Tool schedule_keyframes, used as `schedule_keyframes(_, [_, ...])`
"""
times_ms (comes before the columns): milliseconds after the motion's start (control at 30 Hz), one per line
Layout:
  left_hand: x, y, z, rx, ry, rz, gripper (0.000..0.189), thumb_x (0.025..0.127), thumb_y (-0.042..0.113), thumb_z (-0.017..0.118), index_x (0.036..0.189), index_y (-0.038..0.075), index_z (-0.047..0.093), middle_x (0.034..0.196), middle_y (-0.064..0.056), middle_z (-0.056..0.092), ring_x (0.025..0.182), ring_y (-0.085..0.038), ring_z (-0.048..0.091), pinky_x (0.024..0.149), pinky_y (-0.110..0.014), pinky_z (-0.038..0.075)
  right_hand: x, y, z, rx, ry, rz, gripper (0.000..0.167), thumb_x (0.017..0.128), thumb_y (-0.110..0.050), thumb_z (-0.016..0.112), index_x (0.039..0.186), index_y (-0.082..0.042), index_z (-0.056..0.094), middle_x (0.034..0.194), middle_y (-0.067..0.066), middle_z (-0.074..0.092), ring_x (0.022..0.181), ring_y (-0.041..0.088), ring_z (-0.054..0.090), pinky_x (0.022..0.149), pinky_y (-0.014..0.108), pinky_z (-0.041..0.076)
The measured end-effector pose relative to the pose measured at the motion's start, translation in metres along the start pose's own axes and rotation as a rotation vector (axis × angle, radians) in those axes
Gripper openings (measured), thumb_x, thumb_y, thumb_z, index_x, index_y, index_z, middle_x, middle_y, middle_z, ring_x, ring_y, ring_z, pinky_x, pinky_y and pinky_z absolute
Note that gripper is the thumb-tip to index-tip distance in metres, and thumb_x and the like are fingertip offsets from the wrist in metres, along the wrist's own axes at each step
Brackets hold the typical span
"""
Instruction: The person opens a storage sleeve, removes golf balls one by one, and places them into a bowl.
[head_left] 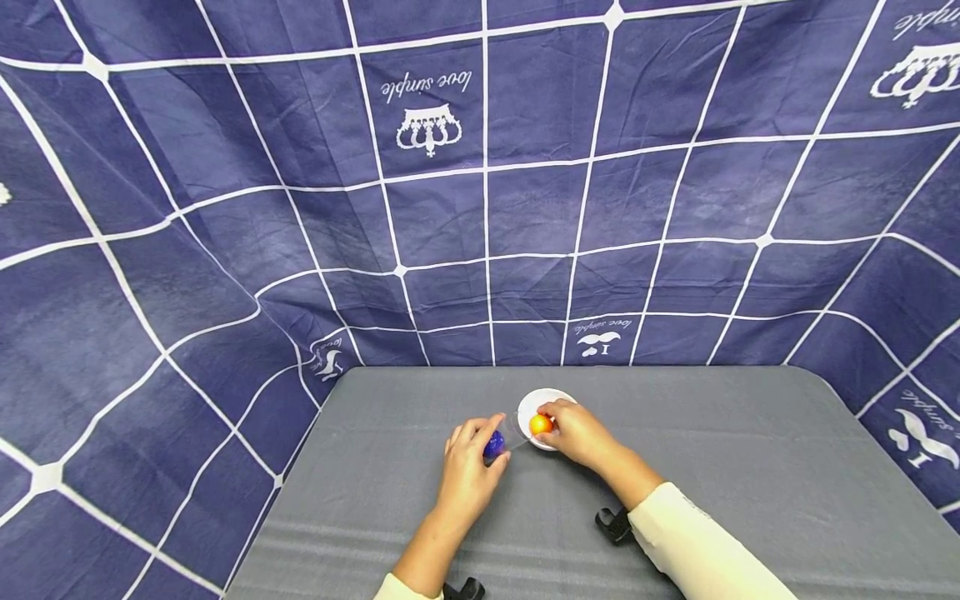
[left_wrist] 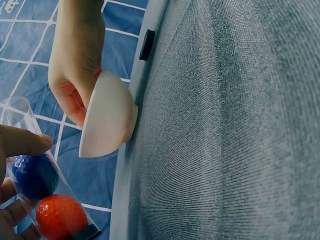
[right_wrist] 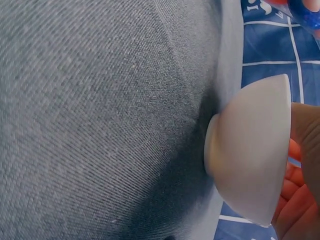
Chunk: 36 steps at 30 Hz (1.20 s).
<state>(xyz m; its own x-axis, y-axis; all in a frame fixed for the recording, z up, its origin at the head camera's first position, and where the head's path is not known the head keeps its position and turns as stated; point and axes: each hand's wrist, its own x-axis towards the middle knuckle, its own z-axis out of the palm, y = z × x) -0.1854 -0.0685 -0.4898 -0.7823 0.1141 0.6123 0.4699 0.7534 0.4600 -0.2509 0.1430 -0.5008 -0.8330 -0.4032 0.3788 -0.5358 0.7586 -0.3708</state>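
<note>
In my left hand (head_left: 468,458) I grip a clear plastic tube (left_wrist: 20,107). Inside it sit a blue golf ball (left_wrist: 35,176) and a red golf ball (left_wrist: 61,217), the red one beside the tube's black end. The tube's other end points toward a white bowl (head_left: 552,394) that stands upright on the table. Thumb and fingers of my right hand (head_left: 577,432) pinch an orange ball (head_left: 540,424) over the bowl. In the right wrist view the bowl's wall (right_wrist: 250,150) hides the ball and part of that hand.
A grey cloth covers the table (head_left: 712,442). Behind and at the sides hangs a blue curtain (head_left: 540,208) with white lines, meeting the table's far edge. Black wrist straps (head_left: 613,527) show under both forearms.
</note>
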Motion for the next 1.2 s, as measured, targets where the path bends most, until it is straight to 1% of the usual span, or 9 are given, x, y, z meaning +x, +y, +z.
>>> schedule_keyframes(133, [0.0001, 0.0001, 0.0006, -0.006, 0.001, 0.002, 0.059, 0.07, 0.013, 0.091, 0.125, 0.019, 0.071, 0.107, -0.002, 0.069, 0.099, -0.021, 0.063, 0.086, -0.039, 0.046, -0.0011, -0.0004, 0.0011, -0.029, 0.001, -0.028, 0.039, 0.074, -0.013, 0.085, 0.108, 0.003, 0.072, 0.099, 0.014, 0.073, 0.089, 0.025, 0.068, 0.084, 0.038, 0.055])
schedule_keyframes(367, [0.0005, 0.0007, 0.0005, -0.013, -0.004, -0.001, 0.059, 0.07, 0.013, 0.091, 0.125, 0.018, 0.071, 0.108, -0.002, 0.069, 0.099, -0.021, 0.062, 0.086, -0.04, 0.046, -0.0014, -0.0011, 0.0001, -0.045, -0.011, -0.017, 0.041, 0.077, -0.015, 0.084, 0.111, 0.004, 0.072, 0.102, 0.015, 0.073, 0.093, 0.027, 0.069, 0.087, 0.041, 0.056])
schedule_keyframes(500, [0.0001, 0.0008, 0.0005, -0.006, -0.004, 0.002, 0.059, 0.07, 0.013, 0.091, 0.125, 0.02, 0.071, 0.107, -0.001, 0.069, 0.099, -0.02, 0.063, 0.085, -0.039, 0.046, -0.0009, -0.0005, -0.0001, -0.037, -0.019, -0.003, 0.04, 0.079, -0.015, 0.083, 0.112, 0.004, 0.072, 0.104, 0.016, 0.073, 0.095, 0.027, 0.069, 0.089, 0.043, 0.055])
schedule_keyframes(600, [0.0, 0.0008, 0.0006, 0.0, -0.006, 0.001, 0.059, 0.07, 0.014, 0.091, 0.125, 0.022, 0.07, 0.107, -0.001, 0.069, 0.099, -0.02, 0.062, 0.085, -0.038, 0.046, -0.0004, -0.0004, 0.0, -0.021, -0.015, 0.011, 0.038, 0.08, -0.015, 0.082, 0.112, 0.003, 0.072, 0.104, 0.015, 0.073, 0.095, 0.027, 0.069, 0.089, 0.043, 0.055])
schedule_keyframes(767, [0.0001, 0.0011, 0.0006, -0.002, -0.004, 0.0, 0.06, 0.07, 0.014, 0.091, 0.125, 0.022, 0.071, 0.107, -0.001, 0.07, 0.098, -0.02, 0.063, 0.084, -0.038, 0.046, -0.0007, -0.0008, -0.0002, 0.015, 0.002, 0.031, 0.037, 0.081, -0.014, 0.08, 0.112, 0.003, 0.072, 0.105, 0.016, 0.071, 0.095, 0.028, 0.069, 0.089, 0.044, 0.055])
schedule_keyframes(900, [0.0009, 0.0016, 0.0, -0.003, -0.007, -0.004, 0.059, 0.07, 0.014, 0.091, 0.125, 0.021, 0.071, 0.108, -0.001, 0.07, 0.099, -0.021, 0.063, 0.083, -0.038, 0.046, -0.0019, -0.0012, -0.0014, 0.035, 0.045, 0.048, 0.035, 0.084, -0.014, 0.077, 0.114, 0.002, 0.071, 0.111, 0.016, 0.07, 0.103, 0.033, 0.069, 0.094, 0.047, 0.054])
schedule_keyframes(1000, [0.0015, 0.0019, -0.0004, 0.0, -0.015, -0.007, 0.059, 0.07, 0.014, 0.091, 0.125, 0.021, 0.071, 0.108, -0.001, 0.069, 0.1, -0.021, 0.063, 0.084, -0.039, 0.046, -0.0028, -0.0019, -0.0029, 0.061, 0.097, 0.059, 0.033, 0.086, -0.014, 0.076, 0.116, -0.001, 0.071, 0.113, 0.014, 0.069, 0.108, 0.034, 0.068, 0.097, 0.049, 0.053])
schedule_keyframes(1100, [0.002, 0.0023, -0.001, 0.007, -0.013, -0.011, 0.059, 0.07, 0.013, 0.09, 0.125, 0.022, 0.071, 0.108, -0.001, 0.069, 0.101, -0.021, 0.062, 0.085, -0.039, 0.045, -0.0038, -0.0039, -0.0051, 0.095, 0.155, 0.048, 0.032, 0.087, -0.014, 0.075, 0.117, -0.003, 0.071, 0.113, 0.011, 0.069, 0.109, 0.032, 0.068, 0.097, 0.048, 0.053])
schedule_keyframes(1200, [0.0026, 0.0025, -0.0013, 0.016, -0.007, -0.013, 0.059, 0.07, 0.012, 0.09, 0.125, 0.023, 0.071, 0.109, -0.001, 0.069, 0.101, -0.022, 0.062, 0.084, -0.039, 0.045, -0.0052, -0.0082, -0.008, 0.141, 0.215, 0.035, 0.032, 0.087, -0.012, 0.075, 0.117, -0.004, 0.072, 0.111, 0.01, 0.069, 0.104, 0.028, 0.068, 0.093, 0.045, 0.054])
